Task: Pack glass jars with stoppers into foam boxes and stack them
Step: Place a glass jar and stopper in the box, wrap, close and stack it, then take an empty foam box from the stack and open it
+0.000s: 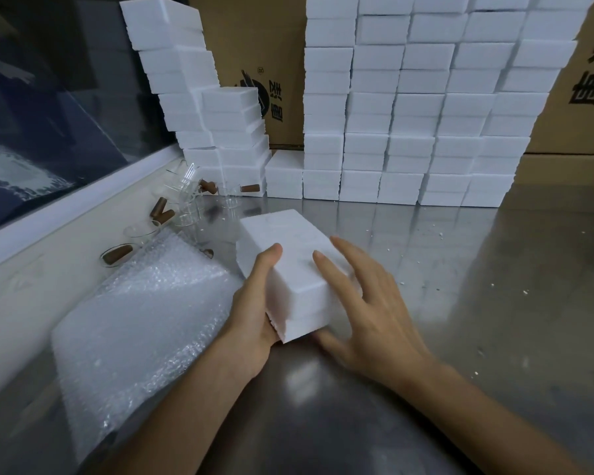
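A closed white foam box (pixel 290 255) stands on the steel table (pixel 494 303) in front of me. My left hand (pixel 254 303) grips its near left corner, thumb on the lid and fingers under the side. My right hand (pixel 367 303) lies over its right side with fingers spread and straight, thumb by the near bottom edge. Several clear glass jars (pixel 186 200) with brown cork stoppers (pixel 160 207) lie loose at the left by the window sill.
A sheet of bubble wrap (pixel 141 320) lies left of the box. Tall stacks of foam boxes (pixel 408 114) line the back, with a leaning stack (pixel 199 104) at the back left. Cardboard cartons (pixel 254 56) stand behind them. Foam crumbs dot the table.
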`<state>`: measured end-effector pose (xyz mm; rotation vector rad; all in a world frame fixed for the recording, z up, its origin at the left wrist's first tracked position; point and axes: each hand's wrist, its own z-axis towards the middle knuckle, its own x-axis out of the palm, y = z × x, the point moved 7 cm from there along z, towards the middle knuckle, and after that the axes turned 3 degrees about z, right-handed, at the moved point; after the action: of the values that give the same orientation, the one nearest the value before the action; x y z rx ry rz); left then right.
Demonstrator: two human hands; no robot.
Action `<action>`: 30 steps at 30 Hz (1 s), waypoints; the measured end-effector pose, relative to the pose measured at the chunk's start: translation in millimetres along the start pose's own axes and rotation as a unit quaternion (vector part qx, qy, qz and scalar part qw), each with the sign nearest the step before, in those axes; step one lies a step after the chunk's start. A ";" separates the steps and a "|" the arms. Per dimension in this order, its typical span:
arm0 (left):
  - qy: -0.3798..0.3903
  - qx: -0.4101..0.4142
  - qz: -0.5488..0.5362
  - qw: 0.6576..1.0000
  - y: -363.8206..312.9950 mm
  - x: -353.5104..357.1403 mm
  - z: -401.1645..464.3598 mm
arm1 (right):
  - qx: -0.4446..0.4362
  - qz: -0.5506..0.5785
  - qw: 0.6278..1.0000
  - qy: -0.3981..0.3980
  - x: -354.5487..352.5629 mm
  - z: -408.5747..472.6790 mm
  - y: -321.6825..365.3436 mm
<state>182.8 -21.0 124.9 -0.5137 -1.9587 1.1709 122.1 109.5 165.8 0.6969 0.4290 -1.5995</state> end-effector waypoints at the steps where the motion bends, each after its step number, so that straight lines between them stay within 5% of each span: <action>1: 0.017 -0.011 0.002 1.000 -0.2 0.7 0.1 | -0.027 -0.018 0.999 -0.012 -1.1 0.3 3.4; 6: 0.059 -0.041 0.014 0.997 -2.6 -2.0 1.3 | -0.071 -0.027 0.996 -0.041 -3.7 0.2 12.8; 12: -0.011 -0.016 0.119 0.993 2.3 -10.4 10.2 | 0.007 0.025 0.999 -0.041 -13.7 5.4 -10.8; 19: -0.064 0.080 0.119 0.988 1.3 -14.5 17.9 | 0.040 -0.016 0.996 -0.078 -6.8 55.7 -45.2; 24: -0.037 0.204 0.303 0.930 8.9 -3.2 17.7 | -0.005 -0.078 0.993 -0.085 21.5 131.4 -66.3; 30: -0.053 0.229 0.391 0.890 11.8 -4.6 22.0 | -0.056 -0.126 0.989 -0.052 69.2 201.0 -84.9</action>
<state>167.8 -30.4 106.8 -1.0422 -1.4800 2.1288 -2.1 -57.9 260.4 0.4847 0.5427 -1.8248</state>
